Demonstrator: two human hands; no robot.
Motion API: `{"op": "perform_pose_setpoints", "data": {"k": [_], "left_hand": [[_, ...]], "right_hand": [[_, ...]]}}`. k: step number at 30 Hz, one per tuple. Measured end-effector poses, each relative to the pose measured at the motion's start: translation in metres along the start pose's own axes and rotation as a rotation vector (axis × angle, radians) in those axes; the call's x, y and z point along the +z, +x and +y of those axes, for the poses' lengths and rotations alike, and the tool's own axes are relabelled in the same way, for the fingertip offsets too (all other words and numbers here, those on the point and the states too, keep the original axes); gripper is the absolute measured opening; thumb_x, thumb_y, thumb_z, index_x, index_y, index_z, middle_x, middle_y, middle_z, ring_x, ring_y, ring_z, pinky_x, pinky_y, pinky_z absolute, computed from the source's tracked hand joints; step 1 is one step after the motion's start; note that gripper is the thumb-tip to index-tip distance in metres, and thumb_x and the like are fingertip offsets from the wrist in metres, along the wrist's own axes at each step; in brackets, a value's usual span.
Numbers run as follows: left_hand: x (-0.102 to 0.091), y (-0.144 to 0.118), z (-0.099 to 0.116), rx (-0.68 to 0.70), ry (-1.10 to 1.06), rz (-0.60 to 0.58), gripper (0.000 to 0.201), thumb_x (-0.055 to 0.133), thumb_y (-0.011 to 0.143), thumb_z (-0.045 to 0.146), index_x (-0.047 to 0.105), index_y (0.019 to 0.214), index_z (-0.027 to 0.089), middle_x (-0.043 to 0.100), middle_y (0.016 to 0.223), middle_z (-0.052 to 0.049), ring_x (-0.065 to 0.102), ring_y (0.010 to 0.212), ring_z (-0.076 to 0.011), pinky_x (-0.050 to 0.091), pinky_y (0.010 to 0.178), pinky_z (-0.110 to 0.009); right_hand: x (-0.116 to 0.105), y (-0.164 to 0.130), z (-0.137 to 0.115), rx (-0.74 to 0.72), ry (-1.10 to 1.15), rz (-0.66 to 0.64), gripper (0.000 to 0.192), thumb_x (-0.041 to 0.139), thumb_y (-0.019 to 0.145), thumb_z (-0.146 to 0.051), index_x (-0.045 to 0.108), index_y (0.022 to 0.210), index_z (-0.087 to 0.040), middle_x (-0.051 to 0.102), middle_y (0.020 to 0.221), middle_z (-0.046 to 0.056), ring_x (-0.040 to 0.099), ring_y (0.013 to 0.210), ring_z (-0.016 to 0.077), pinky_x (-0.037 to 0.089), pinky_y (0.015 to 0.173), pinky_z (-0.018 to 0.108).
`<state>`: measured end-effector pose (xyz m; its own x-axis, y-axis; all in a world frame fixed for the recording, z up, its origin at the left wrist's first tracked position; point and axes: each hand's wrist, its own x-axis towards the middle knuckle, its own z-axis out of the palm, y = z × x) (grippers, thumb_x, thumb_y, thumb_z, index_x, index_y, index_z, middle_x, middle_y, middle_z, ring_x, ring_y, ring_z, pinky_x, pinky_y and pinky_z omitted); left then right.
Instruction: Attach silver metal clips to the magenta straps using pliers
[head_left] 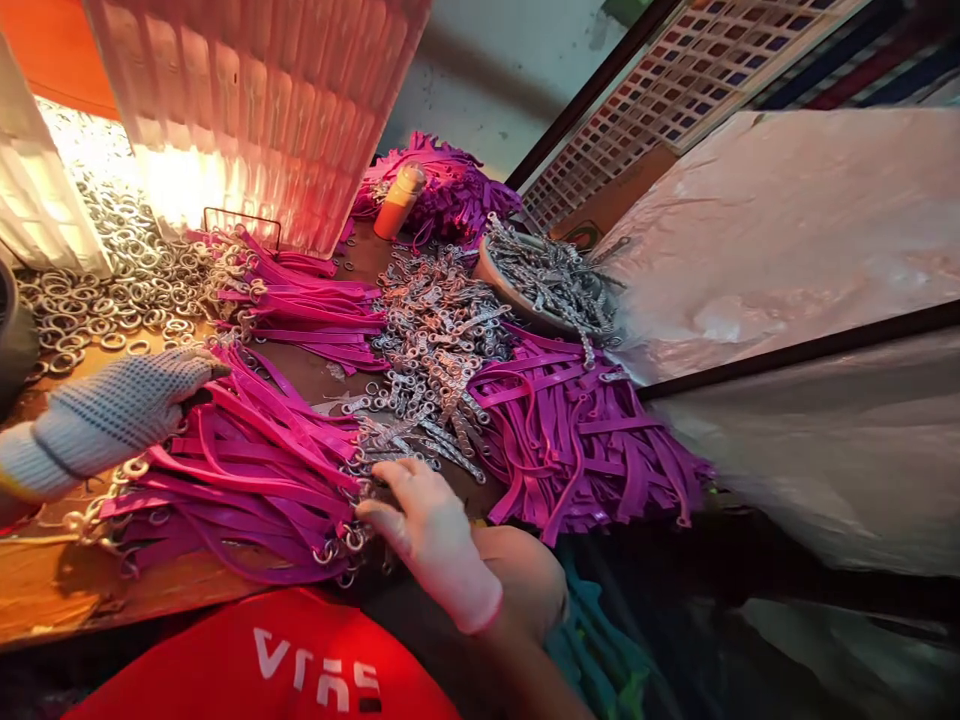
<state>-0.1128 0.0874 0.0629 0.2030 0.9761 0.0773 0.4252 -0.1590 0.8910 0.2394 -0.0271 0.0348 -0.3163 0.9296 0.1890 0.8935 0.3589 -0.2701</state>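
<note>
My left hand (112, 410), in a grey knitted glove, rests with fingers together on the left end of a heap of magenta straps (255, 460) fitted with metal rings. My right hand (427, 525), in a thin pale glove, lies on the right end of that heap with its fingertips among the metal clasps (439, 340) spread over the table's middle. Whether the right hand pinches a clasp I cannot tell. A second strap pile (307, 305) lies behind, and loose purple straps (577, 430) lie to the right.
Several loose metal rings (112, 290) cover the far left of the wooden table (45, 590). A bowl of metal clasps (551, 280) stands at the back right, an orange bottle (399, 200) and purple bundle (450, 185) behind. A lit ribbed panel (247, 110) stands at the back.
</note>
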Motion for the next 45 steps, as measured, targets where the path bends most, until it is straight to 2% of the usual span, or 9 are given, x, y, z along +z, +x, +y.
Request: {"op": "perform_pose_setpoints", "data": {"k": [3,6,11,19,23,29,33,39,45], "left_hand": [[0.029,-0.015,0.013,-0.08,-0.028,-0.018,0.016,0.067,0.075,0.019,0.075,0.09,0.02,0.066,0.077,-0.001,0.053,0.069,-0.0147,0.042,0.061,-0.021],[0.066,-0.02,0.03,-0.392,-0.608,-0.215,0.037,0.063,0.085,0.036,0.071,0.113,0.014,0.072,0.092,-0.009,0.055,0.061,-0.0125,0.041,0.048,-0.02],[0.1,-0.017,0.049,-0.69,-1.205,-0.457,0.048,0.072,0.08,0.036,0.068,0.118,0.007,0.069,0.119,-0.02,0.068,0.1,-0.0262,0.058,0.076,-0.031],[0.115,-0.034,0.049,-0.465,-0.843,-0.292,0.033,0.07,0.086,0.033,0.067,0.109,0.009,0.07,0.074,-0.007,0.052,0.046,-0.0072,0.037,0.04,-0.015],[0.118,-0.037,0.047,-0.43,-0.667,-0.355,0.033,0.064,0.091,0.042,0.066,0.087,0.01,0.063,0.06,-0.003,0.041,0.038,-0.0035,0.029,0.036,-0.015],[0.123,-0.036,0.058,-0.489,-0.785,-0.569,0.029,0.068,0.083,0.042,0.062,0.089,0.014,0.06,0.064,0.001,0.034,0.036,-0.0023,0.023,0.032,-0.015],[0.125,-0.04,0.057,-0.512,-0.743,-0.52,0.029,0.064,0.084,0.044,0.057,0.089,0.016,0.054,0.06,0.004,0.03,0.036,-0.0031,0.019,0.032,-0.016],[0.125,-0.045,0.041,-0.066,-0.312,-0.36,0.02,0.067,0.082,0.034,0.059,0.081,0.016,0.06,0.074,-0.001,0.05,0.064,-0.0104,0.04,0.053,-0.018],[0.132,-0.026,0.063,-0.419,-0.713,-0.434,0.02,0.056,0.083,0.035,0.048,0.074,0.019,0.043,0.052,0.006,0.03,0.038,-0.0052,0.022,0.035,-0.016]], "right_hand": [[-0.003,0.017,0.026,0.041,0.111,0.025,0.026,0.053,0.1,-0.037,0.067,0.114,-0.02,0.071,0.105,0.009,0.062,0.099,0.0231,0.048,0.088,0.035],[0.009,0.043,0.049,-0.045,0.144,-0.13,0.027,0.057,0.094,-0.016,0.068,0.118,-0.023,0.071,0.113,0.007,0.06,0.107,0.0227,0.046,0.096,0.038],[0.032,0.056,0.063,-0.02,0.23,-0.216,0.029,0.057,0.091,-0.012,0.073,0.113,-0.021,0.072,0.107,0.008,0.061,0.1,0.0215,0.047,0.091,0.037],[0.017,0.045,0.06,0.145,0.634,-0.013,0.021,0.057,0.096,-0.033,0.073,0.105,-0.023,0.074,0.101,0.003,0.065,0.098,0.0195,0.049,0.093,0.035],[0.002,0.046,0.024,0.003,0.608,0.04,0.023,0.049,0.1,-0.03,0.066,0.114,-0.024,0.072,0.107,0.004,0.067,0.097,0.0179,0.051,0.089,0.031],[-0.007,0.059,-0.023,-0.241,0.131,-0.124,0.033,0.049,0.095,-0.015,0.06,0.126,-0.022,0.067,0.108,0.008,0.064,0.09,0.02,0.048,0.079,0.03],[-0.005,0.059,-0.023,-0.298,0.095,-0.095,0.026,0.048,0.098,-0.018,0.064,0.118,-0.02,0.066,0.094,0.006,0.061,0.084,0.0188,0.043,0.074,0.028],[-0.012,0.051,-0.021,-0.246,0.176,-0.162,0.021,0.057,0.092,-0.019,0.062,0.072,-0.019,0.059,0.067,-0.002,0.051,0.063,0.0121,0.032,0.062,0.026],[-0.002,0.049,-0.032,-0.096,0.103,0.124,0.026,0.046,0.096,-0.028,0.069,0.092,-0.018,0.067,0.08,0.007,0.057,0.073,0.0183,0.036,0.067,0.029]]}}
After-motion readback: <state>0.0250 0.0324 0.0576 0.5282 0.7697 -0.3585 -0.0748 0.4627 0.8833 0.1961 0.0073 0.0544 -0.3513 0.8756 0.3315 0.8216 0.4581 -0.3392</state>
